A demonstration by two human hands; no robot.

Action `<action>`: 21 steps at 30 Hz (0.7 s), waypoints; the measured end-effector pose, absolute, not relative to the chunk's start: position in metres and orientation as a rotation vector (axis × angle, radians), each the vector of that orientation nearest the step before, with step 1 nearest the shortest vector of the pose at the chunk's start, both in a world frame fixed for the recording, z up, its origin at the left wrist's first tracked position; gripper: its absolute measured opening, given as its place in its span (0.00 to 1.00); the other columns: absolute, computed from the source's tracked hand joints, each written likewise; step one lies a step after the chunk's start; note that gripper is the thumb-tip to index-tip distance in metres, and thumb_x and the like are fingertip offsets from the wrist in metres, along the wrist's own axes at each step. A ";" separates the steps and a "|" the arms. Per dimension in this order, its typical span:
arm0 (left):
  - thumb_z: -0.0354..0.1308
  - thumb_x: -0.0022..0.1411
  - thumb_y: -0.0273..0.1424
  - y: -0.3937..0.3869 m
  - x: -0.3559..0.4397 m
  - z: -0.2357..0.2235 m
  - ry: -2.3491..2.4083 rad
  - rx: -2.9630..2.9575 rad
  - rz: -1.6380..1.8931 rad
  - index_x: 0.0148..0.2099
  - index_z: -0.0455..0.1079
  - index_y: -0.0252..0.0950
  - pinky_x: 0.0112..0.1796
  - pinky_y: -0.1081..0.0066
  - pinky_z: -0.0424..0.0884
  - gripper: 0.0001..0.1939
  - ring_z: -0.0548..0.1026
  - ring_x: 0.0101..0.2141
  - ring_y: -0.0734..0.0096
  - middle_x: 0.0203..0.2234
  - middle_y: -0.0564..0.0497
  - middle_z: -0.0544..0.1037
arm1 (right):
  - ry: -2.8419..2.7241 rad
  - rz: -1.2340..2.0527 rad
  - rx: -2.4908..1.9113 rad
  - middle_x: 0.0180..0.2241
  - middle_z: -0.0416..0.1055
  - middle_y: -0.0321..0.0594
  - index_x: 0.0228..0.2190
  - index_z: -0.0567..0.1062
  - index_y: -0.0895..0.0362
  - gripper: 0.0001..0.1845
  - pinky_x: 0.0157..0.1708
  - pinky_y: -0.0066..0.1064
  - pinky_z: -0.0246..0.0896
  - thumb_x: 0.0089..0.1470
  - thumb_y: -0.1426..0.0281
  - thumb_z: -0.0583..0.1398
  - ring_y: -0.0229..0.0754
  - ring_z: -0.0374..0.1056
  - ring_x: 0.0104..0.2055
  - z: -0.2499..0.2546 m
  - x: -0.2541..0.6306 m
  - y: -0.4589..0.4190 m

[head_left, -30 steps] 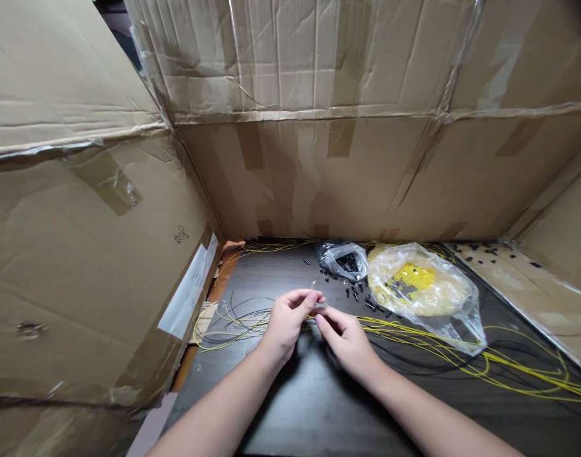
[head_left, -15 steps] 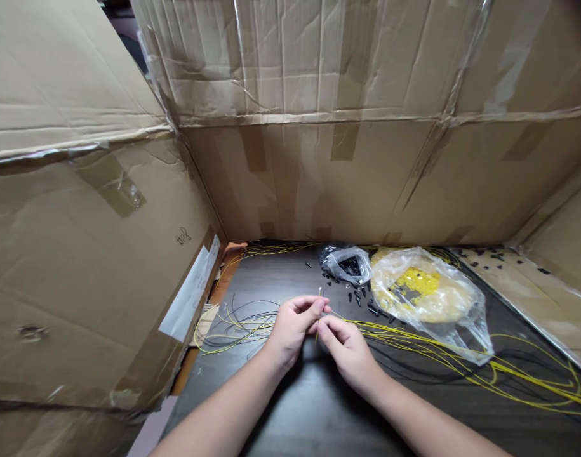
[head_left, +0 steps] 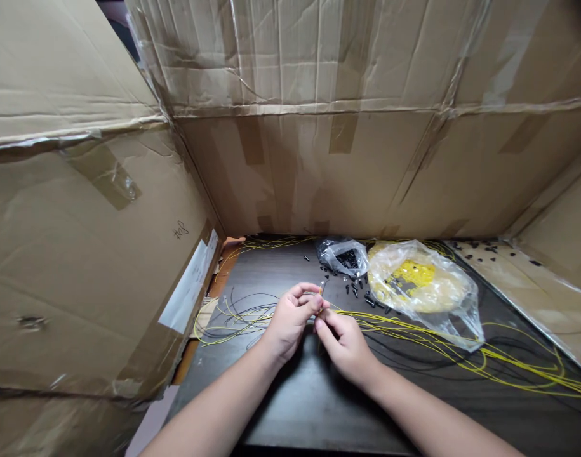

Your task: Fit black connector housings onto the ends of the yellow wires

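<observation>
My left hand (head_left: 290, 317) and my right hand (head_left: 343, 343) meet over a dark table (head_left: 294, 406), fingertips touching. The left fingers pinch a thin wire end with a small clear piece (head_left: 321, 287) sticking up. The right fingers are pinched on the same yellow wire just below it. Yellow wires (head_left: 461, 352) run from the hands to the right across the table. Thin black wires (head_left: 245, 311) loop to the left of the hands.
A clear bag of yellow parts (head_left: 421, 285) and a small bag of black parts (head_left: 345, 257) lie behind the hands, with loose black pieces (head_left: 361, 293) between. Taped cardboard boxes (head_left: 319, 114) wall in the back, left and right.
The hands have drawn closer together and the right fingers now pinch right under the left. The view has shifted slightly.
</observation>
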State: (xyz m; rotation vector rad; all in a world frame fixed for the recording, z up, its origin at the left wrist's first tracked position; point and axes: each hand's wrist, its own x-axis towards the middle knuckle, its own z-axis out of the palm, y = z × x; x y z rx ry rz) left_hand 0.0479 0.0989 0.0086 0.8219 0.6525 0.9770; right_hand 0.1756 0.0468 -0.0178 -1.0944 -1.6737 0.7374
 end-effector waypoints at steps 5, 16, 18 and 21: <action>0.75 0.47 0.34 0.100 0.049 0.007 0.641 0.827 0.981 0.39 0.76 0.32 0.32 0.78 0.69 0.18 0.75 0.28 0.77 0.27 0.49 0.80 | -1.689 0.726 -1.107 0.24 0.61 0.34 0.28 0.65 0.57 0.15 0.29 0.28 0.51 0.66 0.65 0.51 0.35 0.57 0.25 -0.018 0.179 0.046; 0.75 0.47 0.34 0.102 0.048 0.012 0.637 0.791 1.033 0.36 0.77 0.33 0.31 0.77 0.66 0.16 0.72 0.26 0.80 0.26 0.50 0.79 | -1.708 0.731 -1.190 0.20 0.61 0.33 0.26 0.67 0.57 0.16 0.26 0.28 0.49 0.65 0.64 0.52 0.34 0.56 0.22 -0.023 0.182 0.044; 0.75 0.46 0.35 0.103 0.048 0.013 0.641 0.782 1.048 0.35 0.77 0.33 0.31 0.78 0.66 0.16 0.72 0.26 0.80 0.26 0.50 0.79 | -1.719 0.730 -1.194 0.21 0.62 0.33 0.27 0.69 0.57 0.16 0.26 0.28 0.50 0.64 0.64 0.53 0.34 0.56 0.22 -0.022 0.182 0.043; 0.76 0.44 0.35 0.104 0.048 0.014 0.649 0.779 1.068 0.34 0.77 0.32 0.31 0.78 0.66 0.16 0.72 0.27 0.79 0.26 0.50 0.79 | -1.742 0.726 -1.190 0.21 0.62 0.33 0.28 0.70 0.57 0.15 0.26 0.28 0.50 0.64 0.64 0.53 0.34 0.57 0.23 -0.022 0.181 0.043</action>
